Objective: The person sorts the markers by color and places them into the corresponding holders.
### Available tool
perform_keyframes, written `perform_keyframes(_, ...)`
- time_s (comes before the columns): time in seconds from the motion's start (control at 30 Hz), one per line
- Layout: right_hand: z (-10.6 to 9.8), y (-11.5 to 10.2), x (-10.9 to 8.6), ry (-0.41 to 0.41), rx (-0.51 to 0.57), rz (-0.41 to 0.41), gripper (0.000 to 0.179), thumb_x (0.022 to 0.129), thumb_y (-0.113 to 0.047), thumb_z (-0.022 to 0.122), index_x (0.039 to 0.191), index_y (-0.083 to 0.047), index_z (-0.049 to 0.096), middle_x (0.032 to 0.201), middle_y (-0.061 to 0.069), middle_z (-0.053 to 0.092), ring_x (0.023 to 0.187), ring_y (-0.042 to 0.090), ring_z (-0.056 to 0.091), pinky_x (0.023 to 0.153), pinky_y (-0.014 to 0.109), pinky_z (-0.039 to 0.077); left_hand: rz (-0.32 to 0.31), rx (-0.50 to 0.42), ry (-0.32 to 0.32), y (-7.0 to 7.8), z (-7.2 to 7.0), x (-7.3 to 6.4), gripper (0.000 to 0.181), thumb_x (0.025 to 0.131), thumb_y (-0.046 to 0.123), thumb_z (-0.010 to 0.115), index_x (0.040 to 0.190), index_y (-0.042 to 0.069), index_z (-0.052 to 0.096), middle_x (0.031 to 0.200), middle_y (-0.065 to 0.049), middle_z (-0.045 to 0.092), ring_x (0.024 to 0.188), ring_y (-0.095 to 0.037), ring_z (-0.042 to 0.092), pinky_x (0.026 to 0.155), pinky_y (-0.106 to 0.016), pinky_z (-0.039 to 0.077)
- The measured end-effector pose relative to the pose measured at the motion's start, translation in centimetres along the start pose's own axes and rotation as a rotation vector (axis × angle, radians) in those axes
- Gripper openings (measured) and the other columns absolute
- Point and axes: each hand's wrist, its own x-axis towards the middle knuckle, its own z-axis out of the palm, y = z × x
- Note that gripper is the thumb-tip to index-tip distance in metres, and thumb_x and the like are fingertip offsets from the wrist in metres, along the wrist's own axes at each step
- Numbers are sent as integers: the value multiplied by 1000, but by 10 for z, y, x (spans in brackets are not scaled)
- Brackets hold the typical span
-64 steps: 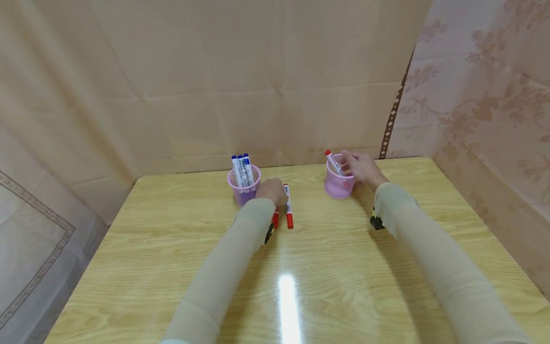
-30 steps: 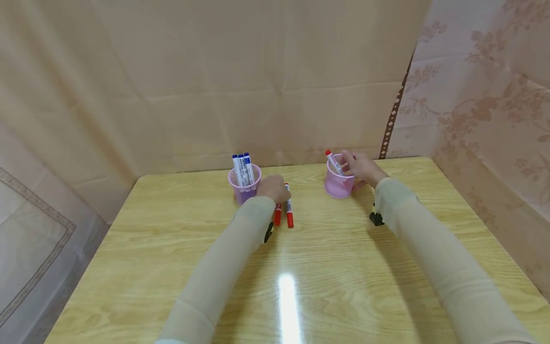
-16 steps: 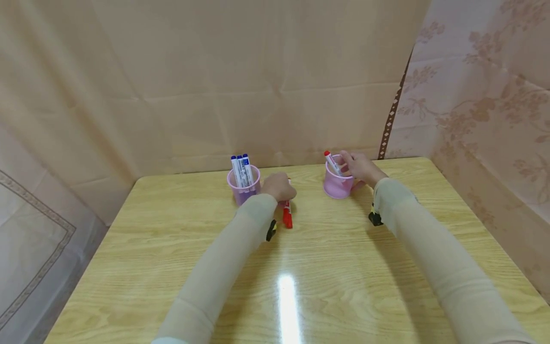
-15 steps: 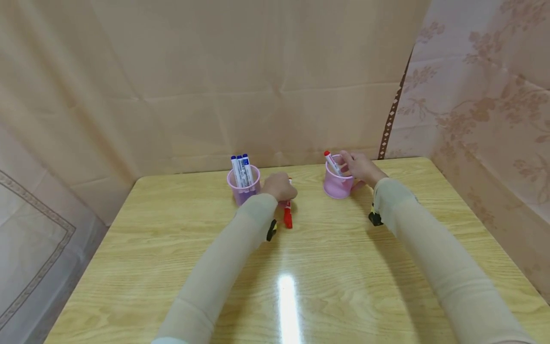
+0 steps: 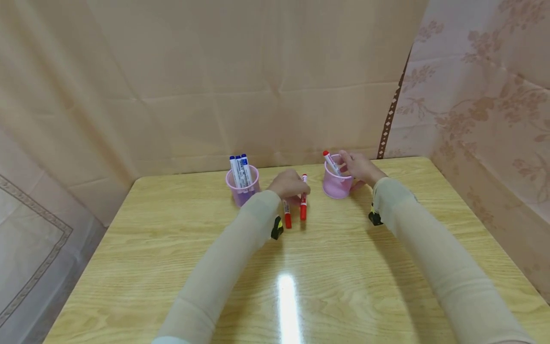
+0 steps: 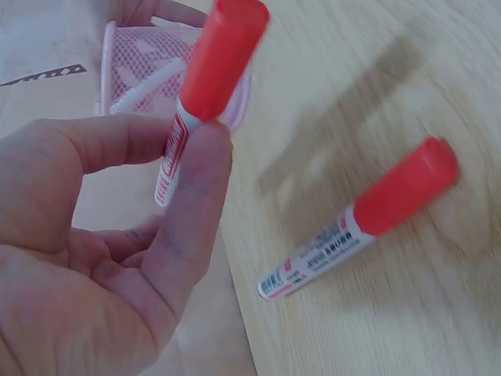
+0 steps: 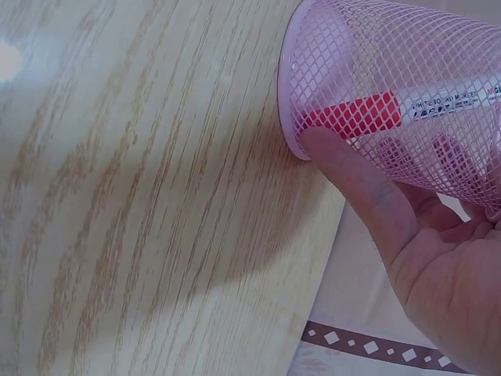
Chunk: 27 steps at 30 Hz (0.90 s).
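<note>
Between thumb and forefinger, my left hand pinches a red whiteboard marker, raised above the table with its red cap toward me. A second red marker lies on the wood just beneath, its far end hidden by the hand in the head view. Over on the right, my right hand grips a pink mesh pen cup, the thumb along its side near the base in the right wrist view. Inside that cup leans another red marker.
Left of my left hand stands another pink mesh cup holding three blue-ended markers. Both cups are near the back edge of the wooden table. A beige curtain hangs right behind it.
My left hand has picked up the left one of two red markers and carried it right, past the one still lying. My right hand stays on its cup.
</note>
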Motion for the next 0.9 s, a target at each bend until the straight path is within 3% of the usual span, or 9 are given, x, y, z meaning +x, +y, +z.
perform_keyframes(0.1,0,0,0,1,-9,-9,70,109,-53,19,143,3,44,142,31,46,130,45,49,74,56,60,22,-114,-40,2,0,0,16,89,12,70,77,3,67,73,-8,68,55,-18,66,78,-43,62)
perform_keyframes(0.33,0,2,2,3,-8,1,73,108,-56,18,144,2,44,143,31,45,128,48,49,76,57,60,70,-372,-162,10,2,4,21,94,11,68,107,-7,66,88,-10,67,65,-19,69,68,-34,62)
perform_keyframes(0.53,1,1,-1,-6,0,12,76,106,-60,18,146,1,42,145,30,44,130,47,48,76,56,60,122,-546,-261,19,6,9,28,99,9,56,124,-6,57,103,-17,64,76,-25,70,82,-44,61)
perform_keyframes(0.9,1,1,2,1,19,6,71,108,-54,19,144,3,42,143,31,46,129,47,49,78,58,59,129,-759,-196,31,6,15,41,105,17,57,137,-8,49,106,-17,61,84,-26,67,80,-39,61)
